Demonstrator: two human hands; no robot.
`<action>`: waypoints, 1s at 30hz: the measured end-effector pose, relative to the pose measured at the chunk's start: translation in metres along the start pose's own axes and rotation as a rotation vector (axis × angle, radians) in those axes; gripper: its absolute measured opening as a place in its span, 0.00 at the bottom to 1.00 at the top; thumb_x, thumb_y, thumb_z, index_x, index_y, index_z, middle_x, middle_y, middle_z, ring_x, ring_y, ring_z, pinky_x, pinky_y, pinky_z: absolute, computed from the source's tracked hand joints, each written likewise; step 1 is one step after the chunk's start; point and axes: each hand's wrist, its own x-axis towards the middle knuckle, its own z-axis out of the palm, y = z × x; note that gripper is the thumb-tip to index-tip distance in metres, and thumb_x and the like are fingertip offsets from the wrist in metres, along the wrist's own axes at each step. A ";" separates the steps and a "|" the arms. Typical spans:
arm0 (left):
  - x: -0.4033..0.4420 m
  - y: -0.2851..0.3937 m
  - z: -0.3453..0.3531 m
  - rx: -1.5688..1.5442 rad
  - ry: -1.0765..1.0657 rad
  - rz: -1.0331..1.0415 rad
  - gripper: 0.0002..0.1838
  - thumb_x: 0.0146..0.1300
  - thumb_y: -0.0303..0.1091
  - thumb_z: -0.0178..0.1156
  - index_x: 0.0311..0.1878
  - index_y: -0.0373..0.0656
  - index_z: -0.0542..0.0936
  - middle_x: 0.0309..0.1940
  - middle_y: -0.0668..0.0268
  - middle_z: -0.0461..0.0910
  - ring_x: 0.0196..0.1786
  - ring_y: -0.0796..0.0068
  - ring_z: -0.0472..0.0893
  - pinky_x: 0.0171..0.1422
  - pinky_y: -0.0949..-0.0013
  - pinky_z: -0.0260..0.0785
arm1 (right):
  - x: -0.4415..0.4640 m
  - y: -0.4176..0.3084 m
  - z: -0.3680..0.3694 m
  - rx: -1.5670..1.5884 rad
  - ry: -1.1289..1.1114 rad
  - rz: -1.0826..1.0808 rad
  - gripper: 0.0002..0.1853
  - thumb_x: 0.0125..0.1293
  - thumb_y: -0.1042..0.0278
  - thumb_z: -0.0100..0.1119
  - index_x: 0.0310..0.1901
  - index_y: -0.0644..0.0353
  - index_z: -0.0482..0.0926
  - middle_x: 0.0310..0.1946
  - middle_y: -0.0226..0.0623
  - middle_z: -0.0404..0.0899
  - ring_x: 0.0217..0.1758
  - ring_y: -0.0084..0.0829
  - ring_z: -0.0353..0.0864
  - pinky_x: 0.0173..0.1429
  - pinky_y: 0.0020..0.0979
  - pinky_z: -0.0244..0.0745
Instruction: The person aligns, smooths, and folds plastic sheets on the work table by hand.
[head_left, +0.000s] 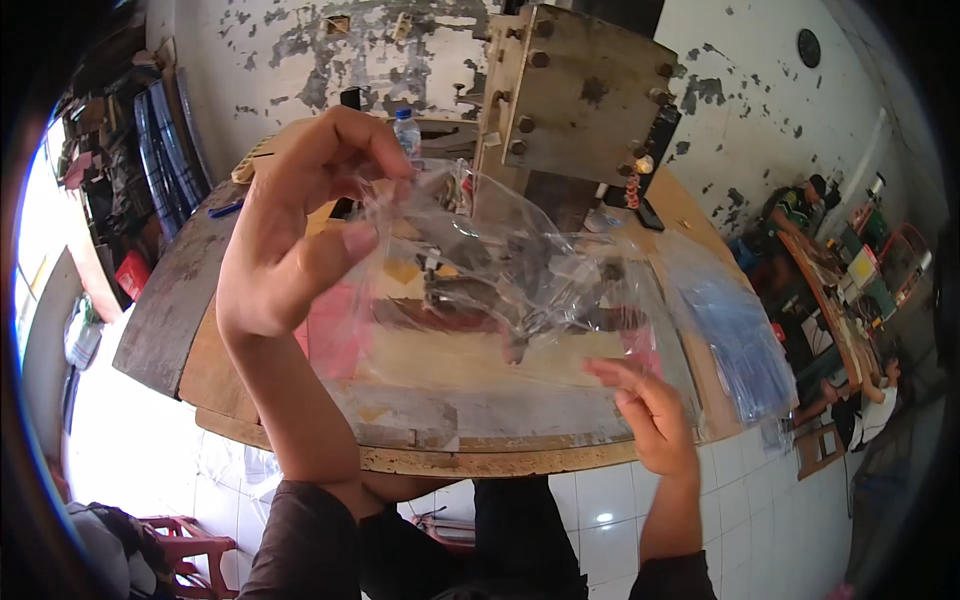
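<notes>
My left hand [300,225] is raised above the left side of the worktable, with its fingers curled at the upper left edge of a clear plastic sheet [500,250]. The thumb stands apart from the fingertips. The crumpled, see-through sheet hangs in the air above the work surface, and I see the machine's lower parts through it. My right hand [655,420] is near the table's front edge, below the sheet's lower right side. Its fingers are stretched out and slightly apart, with nothing visible between them.
A large bolted metal press [590,95] stands behind the sheet. A stack of clear bluish plastic sheets [735,340] lies at the table's right. A water bottle [406,132] and blue pen [226,209] are further back. Another person [800,210] sits at a bench far right.
</notes>
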 end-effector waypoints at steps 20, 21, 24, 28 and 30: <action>0.017 -0.008 0.076 -0.500 -0.174 0.039 0.24 0.67 0.52 0.64 0.42 0.35 0.82 0.38 0.61 0.78 0.39 0.74 0.77 0.44 0.71 0.69 | 0.027 -0.043 0.060 1.132 -0.312 -0.287 0.39 0.81 0.53 0.64 0.85 0.53 0.59 0.89 0.54 0.48 0.92 0.54 0.44 0.91 0.57 0.39; 0.017 -0.010 0.080 -0.478 -0.205 0.040 0.24 0.67 0.53 0.64 0.41 0.35 0.82 0.38 0.61 0.79 0.40 0.73 0.78 0.45 0.71 0.70 | 0.027 -0.044 0.064 1.118 -0.249 -0.271 0.36 0.81 0.61 0.63 0.84 0.55 0.60 0.87 0.53 0.54 0.91 0.54 0.51 0.91 0.56 0.43; 0.016 -0.010 0.083 -0.478 -0.251 0.011 0.20 0.62 0.45 0.72 0.44 0.37 0.81 0.42 0.59 0.81 0.44 0.70 0.80 0.50 0.69 0.73 | 0.040 -0.035 0.061 1.243 -0.184 -0.300 0.34 0.82 0.67 0.59 0.83 0.60 0.58 0.84 0.56 0.60 0.89 0.51 0.56 0.91 0.54 0.45; 0.017 -0.009 0.071 -0.359 -0.390 0.214 0.31 0.49 0.28 0.80 0.57 0.37 0.79 0.52 0.57 0.85 0.54 0.64 0.85 0.60 0.63 0.77 | 0.040 -0.034 0.056 1.345 -0.145 -0.362 0.29 0.80 0.64 0.58 0.79 0.54 0.65 0.84 0.60 0.57 0.89 0.57 0.54 0.90 0.56 0.44; 0.013 0.008 0.062 -0.136 -0.506 -0.032 0.32 0.50 0.31 0.81 0.59 0.36 0.80 0.55 0.57 0.86 0.59 0.62 0.86 0.65 0.61 0.77 | 0.037 -0.037 0.056 1.376 -0.145 -0.346 0.27 0.79 0.60 0.59 0.76 0.50 0.68 0.85 0.62 0.54 0.90 0.61 0.51 0.90 0.58 0.42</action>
